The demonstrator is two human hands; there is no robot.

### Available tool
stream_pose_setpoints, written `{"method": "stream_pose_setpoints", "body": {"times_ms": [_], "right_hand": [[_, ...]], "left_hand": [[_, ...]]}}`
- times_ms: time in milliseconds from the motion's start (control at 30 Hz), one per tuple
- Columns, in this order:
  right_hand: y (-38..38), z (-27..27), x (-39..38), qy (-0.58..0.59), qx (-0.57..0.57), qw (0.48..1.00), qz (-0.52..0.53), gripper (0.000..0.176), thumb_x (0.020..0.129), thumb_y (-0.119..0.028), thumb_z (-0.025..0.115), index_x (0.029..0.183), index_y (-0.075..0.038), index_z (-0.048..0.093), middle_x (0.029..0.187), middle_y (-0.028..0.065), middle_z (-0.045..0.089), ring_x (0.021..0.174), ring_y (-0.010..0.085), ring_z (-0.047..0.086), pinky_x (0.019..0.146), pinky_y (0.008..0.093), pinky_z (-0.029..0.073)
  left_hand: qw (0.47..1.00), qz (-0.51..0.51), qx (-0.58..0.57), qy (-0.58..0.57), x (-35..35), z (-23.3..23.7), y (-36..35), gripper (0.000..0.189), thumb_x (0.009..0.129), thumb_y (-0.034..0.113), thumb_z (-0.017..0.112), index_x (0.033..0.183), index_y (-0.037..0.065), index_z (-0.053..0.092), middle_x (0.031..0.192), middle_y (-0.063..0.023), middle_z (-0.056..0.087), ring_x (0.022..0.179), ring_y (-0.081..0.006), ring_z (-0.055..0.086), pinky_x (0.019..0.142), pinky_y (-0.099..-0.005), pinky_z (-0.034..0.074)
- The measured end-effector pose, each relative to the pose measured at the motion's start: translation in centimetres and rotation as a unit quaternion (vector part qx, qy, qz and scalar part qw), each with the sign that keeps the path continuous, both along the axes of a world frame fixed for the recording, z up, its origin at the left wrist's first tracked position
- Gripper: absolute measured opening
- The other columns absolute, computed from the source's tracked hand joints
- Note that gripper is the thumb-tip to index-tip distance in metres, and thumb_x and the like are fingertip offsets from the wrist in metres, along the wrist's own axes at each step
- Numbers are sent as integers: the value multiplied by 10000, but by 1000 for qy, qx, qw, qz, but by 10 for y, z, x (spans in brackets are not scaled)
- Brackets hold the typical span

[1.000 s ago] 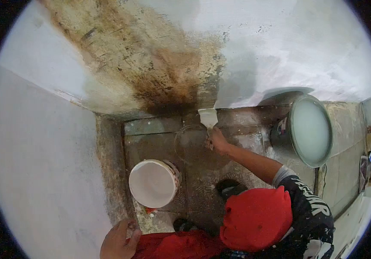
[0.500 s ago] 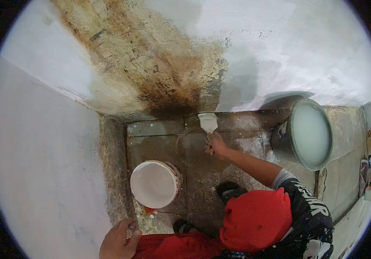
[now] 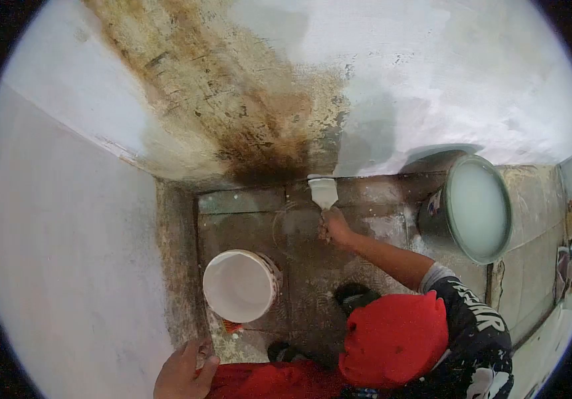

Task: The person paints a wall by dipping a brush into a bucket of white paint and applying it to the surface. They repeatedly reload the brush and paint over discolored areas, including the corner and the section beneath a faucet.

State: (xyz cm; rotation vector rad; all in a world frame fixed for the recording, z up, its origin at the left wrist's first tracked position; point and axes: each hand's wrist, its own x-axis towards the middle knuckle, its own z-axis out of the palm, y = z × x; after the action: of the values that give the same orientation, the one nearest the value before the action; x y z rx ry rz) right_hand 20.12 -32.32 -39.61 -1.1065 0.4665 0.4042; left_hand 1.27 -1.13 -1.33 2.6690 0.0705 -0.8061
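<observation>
My right hand (image 3: pixel 336 228) is closed round the handle of a wide white paintbrush (image 3: pixel 324 191). The brush's bristle end is at the foot of the wall, where the wall meets the floor. Above and left of it, the wall (image 3: pixel 259 113) is bare and stained brown and yellow, with white paint to either side. At the lower left, my left hand (image 3: pixel 185 372) is by my red-clothed leg (image 3: pixel 259 379), thumb and fingers bent but apart, with nothing visible in them. A white bucket (image 3: pixel 238 286), pale inside, stands on the floor between my hands.
A large dark tub (image 3: pixel 435 209) of cloudy whitish liquid stands against the wall on the right. The brown tiled floor (image 3: pixel 312 279) has white splashes. A painted side wall (image 3: pixel 80 239) rises at the left. Several small items lie at the far right.
The brush and my right hand have shifted slightly right and down in view, with the brush still along the wall's foot. My left hand has hardly moved.
</observation>
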Motion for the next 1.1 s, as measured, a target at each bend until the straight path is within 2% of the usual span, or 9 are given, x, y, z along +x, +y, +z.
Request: {"method": "stream_pose_setpoints", "body": {"times_ms": [67, 300, 367, 400, 467, 567, 800, 967, 1100], "right_hand": [[-3, -15, 8, -5, -3, 1000, -15, 170, 1011, -269, 417, 1022, -104, 376, 736, 36, 438, 531, 151, 442, 471, 324, 407], [4, 44, -9, -44, -4, 997, -56, 178, 1004, -271, 428, 956, -104, 390, 717, 36, 433, 509, 148, 445, 425, 316, 392], [2, 24, -12, -48, 10, 999, -21, 184, 1022, -287, 423, 1011, -108, 384, 722, 45, 473, 508, 162, 485, 432, 341, 438], [2, 21, -10, -48, 9, 999, -21, 184, 1022, -287, 423, 1011, -108, 384, 722, 45, 473, 508, 162, 485, 432, 341, 438], [3, 14, -6, -6, -44, 999, -19, 167, 1006, -280, 431, 973, -125, 380, 740, 42, 445, 497, 148, 435, 412, 306, 369], [9, 23, 5, 17, -31, 995, -95, 150, 1008, -286, 438, 989, -151, 376, 738, 36, 442, 484, 146, 410, 416, 298, 340], [18, 70, -18, -58, 35, 994, -82, 151, 1006, -284, 458, 968, -168, 370, 730, 16, 432, 500, 136, 402, 420, 304, 316], [19, 30, -9, 14, -21, 996, -83, 154, 1005, -293, 457, 976, -165, 376, 707, 6, 425, 496, 136, 416, 404, 312, 325], [16, 51, 3, -18, -98, 990, -98, 154, 1009, -285, 448, 966, -156, 377, 689, 0, 425, 489, 133, 421, 390, 315, 334]], "left_hand": [[997, 32, -8, 71, 0, 6, 1, 440, 989, 280, 491, 1324, -5, 487, 1271, -227, 583, 1203, -378, 542, 1008, -411, 421], [995, 52, -17, 85, 1, 6, 0, 444, 983, 267, 492, 1331, -8, 480, 1265, -236, 584, 1198, -386, 545, 1005, -421, 425], [1000, -9, 3, 4, 0, -2, 4, 367, 945, 295, 584, 1208, 41, 549, 1057, -198, 659, 1015, -412, 625, 887, -464, 480], [1000, -9, 2, 3, 1, 0, 4, 367, 945, 295, 584, 1208, 41, 549, 1057, -198, 659, 1015, -412, 625, 887, -464, 480], [997, 14, 2, 78, 2, 7, 3, 469, 990, 301, 487, 1341, -9, 471, 1289, -243, 570, 1220, -393, 530, 1022, -428, 413], [991, 38, 24, 130, 10, 18, -8, 494, 995, 325, 480, 1354, -13, 459, 1329, -246, 544, 1252, -394, 506, 1046, -430, 397], [993, 27, 38, 106, 1, 9, 5, 516, 1002, 341, 465, 1375, -15, 443, 1362, -241, 521, 1280, -388, 484, 1066, -425, 383], [994, 44, 3, 101, 5, 13, -1, 479, 1006, 312, 464, 1370, -1, 455, 1359, -239, 525, 1278, -383, 487, 1059, -424, 389], [989, 73, 8, 131, 10, 19, -7, 470, 1003, 307, 470, 1361, 1, 465, 1346, -240, 534, 1265, -382, 498, 1053, -423, 393]]}}
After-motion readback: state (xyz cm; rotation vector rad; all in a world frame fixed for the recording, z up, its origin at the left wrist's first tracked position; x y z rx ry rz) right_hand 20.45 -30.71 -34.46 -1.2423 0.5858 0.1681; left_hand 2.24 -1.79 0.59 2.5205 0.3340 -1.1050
